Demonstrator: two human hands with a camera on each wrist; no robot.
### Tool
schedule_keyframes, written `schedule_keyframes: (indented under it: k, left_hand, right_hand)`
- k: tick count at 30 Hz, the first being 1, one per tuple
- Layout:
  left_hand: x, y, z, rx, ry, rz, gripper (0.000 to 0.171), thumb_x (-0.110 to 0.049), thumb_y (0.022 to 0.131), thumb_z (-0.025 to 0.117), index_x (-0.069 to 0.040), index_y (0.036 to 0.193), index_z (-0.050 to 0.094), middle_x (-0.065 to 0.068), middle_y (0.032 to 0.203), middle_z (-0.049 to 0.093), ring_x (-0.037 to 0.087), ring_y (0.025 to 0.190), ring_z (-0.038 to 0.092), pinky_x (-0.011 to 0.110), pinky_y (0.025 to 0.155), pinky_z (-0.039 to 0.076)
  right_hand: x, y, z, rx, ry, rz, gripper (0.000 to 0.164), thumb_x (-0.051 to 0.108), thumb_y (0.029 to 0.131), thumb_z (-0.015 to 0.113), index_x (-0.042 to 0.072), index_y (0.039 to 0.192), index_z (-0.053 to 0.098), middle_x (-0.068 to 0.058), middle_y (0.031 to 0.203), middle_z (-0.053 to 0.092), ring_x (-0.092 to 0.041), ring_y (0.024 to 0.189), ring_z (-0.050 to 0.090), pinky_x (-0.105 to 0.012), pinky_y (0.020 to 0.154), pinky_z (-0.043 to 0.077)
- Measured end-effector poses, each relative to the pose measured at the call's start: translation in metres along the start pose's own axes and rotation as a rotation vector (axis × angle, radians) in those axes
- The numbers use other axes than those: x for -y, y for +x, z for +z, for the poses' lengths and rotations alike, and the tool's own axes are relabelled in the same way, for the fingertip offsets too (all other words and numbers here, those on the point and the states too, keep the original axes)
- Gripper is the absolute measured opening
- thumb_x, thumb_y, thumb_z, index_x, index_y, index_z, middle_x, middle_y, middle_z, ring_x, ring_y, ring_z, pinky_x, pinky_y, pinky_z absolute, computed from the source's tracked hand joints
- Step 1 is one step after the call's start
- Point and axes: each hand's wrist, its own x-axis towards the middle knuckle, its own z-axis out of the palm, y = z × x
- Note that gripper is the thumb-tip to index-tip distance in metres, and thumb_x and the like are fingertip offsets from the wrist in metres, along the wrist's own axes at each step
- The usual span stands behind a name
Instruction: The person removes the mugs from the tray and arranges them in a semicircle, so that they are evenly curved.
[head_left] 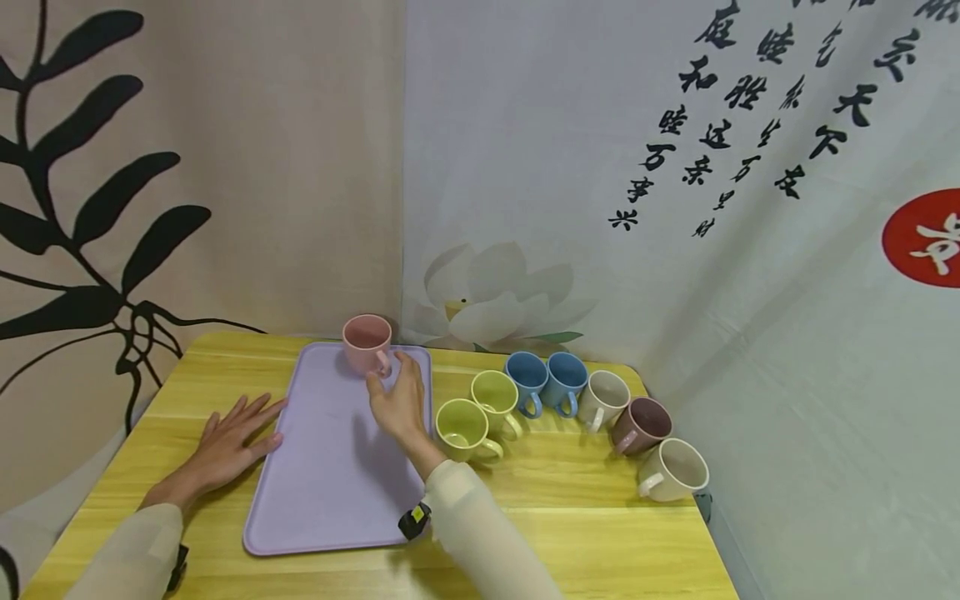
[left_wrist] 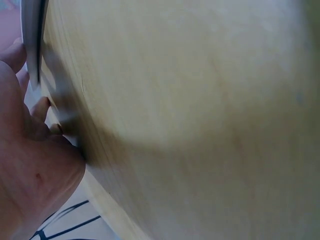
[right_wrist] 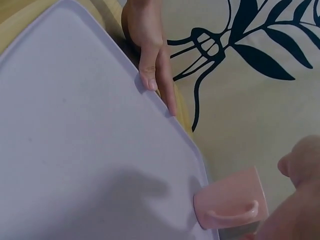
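A pink mug (head_left: 366, 344) stands upright at the far left corner of a lilac tray (head_left: 324, 467). Its handle (right_wrist: 232, 216) faces my right hand (head_left: 401, 406), whose thumb and forefinger are spread on either side of it. In the right wrist view that handle shows uncovered, with the fingers (right_wrist: 300, 167) near the mug's rim. My left hand (head_left: 228, 446) lies beside the tray's left edge, fingers extended. Thumb and fingertips touch the tray's rim there, as the right wrist view also shows.
Right of the tray stand two yellow-green mugs (head_left: 461, 427), then two blue mugs (head_left: 527, 377). Farther along the wooden table (head_left: 592, 550) come a pale mug (head_left: 606, 396), a mauve mug (head_left: 641, 427) and a cream mug (head_left: 672, 471). Printed cloth (head_left: 480, 167) hangs behind.
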Motion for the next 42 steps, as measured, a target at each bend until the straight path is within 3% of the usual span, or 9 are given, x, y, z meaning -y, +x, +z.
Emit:
schedule_keyframes:
  k: [7, 14, 18, 25, 34, 42]
  left_hand:
    - [0.001, 0.000, 0.001, 0.002, 0.002, -0.007, 0.067, -0.050, 0.106, 0.051, -0.023, 0.164, 0.031, 0.026, 0.172, 0.019, 0.058, 0.157, 0.004, 0.082, 0.116, -0.006]
    - [0.001, 0.000, 0.001, -0.005, -0.001, -0.001, 0.066, -0.048, 0.106, 0.052, -0.023, 0.164, 0.032, 0.027, 0.171, 0.020, 0.059, 0.157, 0.005, 0.083, 0.116, -0.006]
    - [0.000, 0.000, 0.002, -0.011, 0.000, 0.004, 0.066, -0.047, 0.106, 0.053, -0.022, 0.164, 0.033, 0.027, 0.171, 0.021, 0.059, 0.157, 0.006, 0.083, 0.115, -0.005]
    - [0.000, 0.000, 0.001, -0.011, -0.004, 0.005, 0.066, -0.047, 0.106, 0.053, -0.021, 0.163, 0.033, 0.027, 0.171, 0.021, 0.059, 0.157, 0.006, 0.083, 0.116, -0.006]
    - [0.001, 0.000, 0.001, -0.010, -0.003, 0.005, 0.066, -0.047, 0.106, 0.053, -0.022, 0.163, 0.034, 0.027, 0.171, 0.021, 0.060, 0.156, 0.007, 0.083, 0.116, -0.005]
    - [0.001, 0.000, 0.001, -0.011, 0.007, 0.001, 0.066, -0.048, 0.106, 0.053, -0.022, 0.163, 0.033, 0.027, 0.170, 0.022, 0.059, 0.156, 0.007, 0.083, 0.116, -0.005]
  right_hand:
    - [-0.003, 0.005, 0.009, 0.046, 0.040, 0.063, 0.059, 0.023, 0.094, 0.071, 0.001, 0.145, 0.052, -0.016, 0.144, 0.060, -0.030, 0.135, 0.059, -0.044, 0.118, 0.046]
    - [-0.005, 0.009, 0.019, 0.079, 0.101, 0.078, 0.053, 0.020, 0.094, 0.072, 0.004, 0.141, 0.054, -0.014, 0.130, 0.067, -0.030, 0.123, 0.067, -0.040, 0.111, 0.051]
    - [-0.004, 0.009, 0.022, 0.095, 0.118, 0.086, 0.052, 0.020, 0.095, 0.072, 0.004, 0.142, 0.054, -0.014, 0.131, 0.067, -0.031, 0.126, 0.066, -0.040, 0.111, 0.051]
    - [-0.006, 0.011, 0.025, 0.080, 0.112, 0.092, 0.048, 0.017, 0.095, 0.072, 0.005, 0.139, 0.057, -0.015, 0.127, 0.069, -0.032, 0.122, 0.067, -0.041, 0.108, 0.052]
    - [-0.010, 0.012, 0.028, 0.062, 0.097, 0.115, 0.037, 0.016, 0.094, 0.072, 0.005, 0.128, 0.064, -0.016, 0.116, 0.072, -0.033, 0.112, 0.068, -0.036, 0.095, 0.053]
    - [-0.005, 0.007, 0.031, 0.056, 0.038, 0.135, 0.025, 0.018, 0.092, 0.073, 0.007, 0.114, 0.070, -0.005, 0.094, 0.071, -0.015, 0.088, 0.062, -0.029, 0.083, 0.052]
